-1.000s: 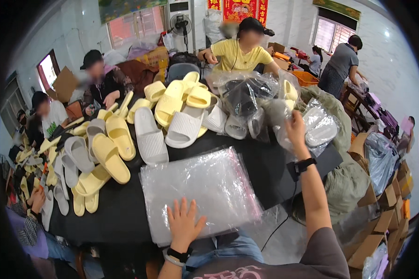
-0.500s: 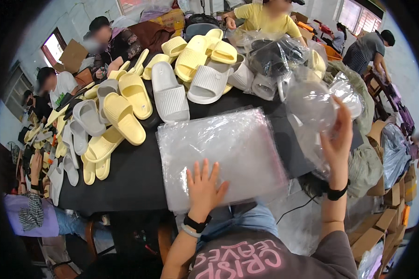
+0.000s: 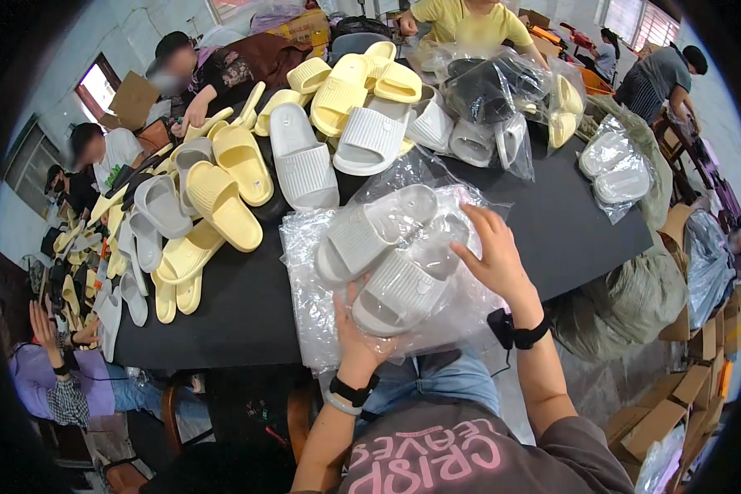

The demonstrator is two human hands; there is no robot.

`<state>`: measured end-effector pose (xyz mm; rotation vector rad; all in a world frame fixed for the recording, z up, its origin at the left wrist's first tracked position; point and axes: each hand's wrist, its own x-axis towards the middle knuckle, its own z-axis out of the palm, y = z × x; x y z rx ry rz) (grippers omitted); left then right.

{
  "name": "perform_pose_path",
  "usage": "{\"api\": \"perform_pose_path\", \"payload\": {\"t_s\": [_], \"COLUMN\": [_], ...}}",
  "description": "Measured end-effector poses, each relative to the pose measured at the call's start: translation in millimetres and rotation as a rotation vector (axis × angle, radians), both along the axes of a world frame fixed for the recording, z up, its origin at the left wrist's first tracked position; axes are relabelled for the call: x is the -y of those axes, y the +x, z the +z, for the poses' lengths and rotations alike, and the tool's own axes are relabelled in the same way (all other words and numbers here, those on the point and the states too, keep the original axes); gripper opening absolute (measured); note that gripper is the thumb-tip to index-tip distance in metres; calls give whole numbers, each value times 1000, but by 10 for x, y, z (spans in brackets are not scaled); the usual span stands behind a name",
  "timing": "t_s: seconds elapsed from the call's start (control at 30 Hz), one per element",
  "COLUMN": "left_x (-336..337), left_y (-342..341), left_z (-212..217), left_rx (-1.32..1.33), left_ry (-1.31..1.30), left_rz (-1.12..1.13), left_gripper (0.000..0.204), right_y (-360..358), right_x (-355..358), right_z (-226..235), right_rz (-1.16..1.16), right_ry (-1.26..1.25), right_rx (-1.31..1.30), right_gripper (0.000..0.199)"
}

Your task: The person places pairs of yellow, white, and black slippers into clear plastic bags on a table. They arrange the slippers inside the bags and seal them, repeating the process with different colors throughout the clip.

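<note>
A pair of grey ribbed slide slippers (image 3: 407, 290), inside a clear plastic bag, is tilted over a stack of flat clear bags (image 3: 303, 247) at the table's near edge. My left hand (image 3: 361, 337) grips the near-left side of the bagged pair, its fingers partly hidden beneath the slippers. Beside the open ends of the slippers is my right hand (image 3: 498, 259), thumb and fingers apart, close to the plastic. Whether its fingertips touch the bag, I cannot tell.
Yellow slippers (image 3: 222, 206) and grey ones are heaped on the left of the black table (image 3: 568, 239). Bagged black slippers (image 3: 477, 90) lie at the back; a bagged light pair (image 3: 617, 173) is at the right edge. Cardboard boxes (image 3: 667, 412) stand lower right. Several people work around.
My right hand has moved left from above the table's right side, and the bagged grey slippers are now over the stack. My left hand has gone from lying flat on the stack to gripping the pair.
</note>
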<state>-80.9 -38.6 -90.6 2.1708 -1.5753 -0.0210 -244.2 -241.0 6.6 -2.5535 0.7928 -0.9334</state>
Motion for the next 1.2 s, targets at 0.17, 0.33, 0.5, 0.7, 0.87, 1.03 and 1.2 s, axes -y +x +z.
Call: {"api": "perform_pose_path", "payload": {"t_s": [0.17, 0.33, 0.5, 0.7, 0.87, 1.03, 1.2], "left_x": [-63, -336, -516, -823, -1021, -823, -742], "left_y": [123, 321, 453, 577, 498, 279, 271], "left_z": [-116, -251, -21, 382, 459, 394, 463], "left_rx": [106, -1095, -465, -43, -218, -653, -883], "left_ry": [82, -107, 6, -175, -146, -162, -479], "left_rz": [-97, 69, 135, 240, 460, 407, 485], "left_gripper": [79, 54, 44, 33, 33, 44, 49], "right_y": [-325, -436, -448, -755, -1031, -1064, -967], "right_x": [-147, -425, -568, -458, -375, -358, -357], "right_z": [-270, -190, -363, -419, -456, -438, -552], "right_rz": [235, 340, 263, -10, -216, -142, -131], "right_ry": [181, 213, 269, 8, 247, 476, 609], "right_rx": [-134, -97, 23, 56, 69, 72, 516], "right_gripper": [39, 25, 26, 40, 50, 49, 38]}}
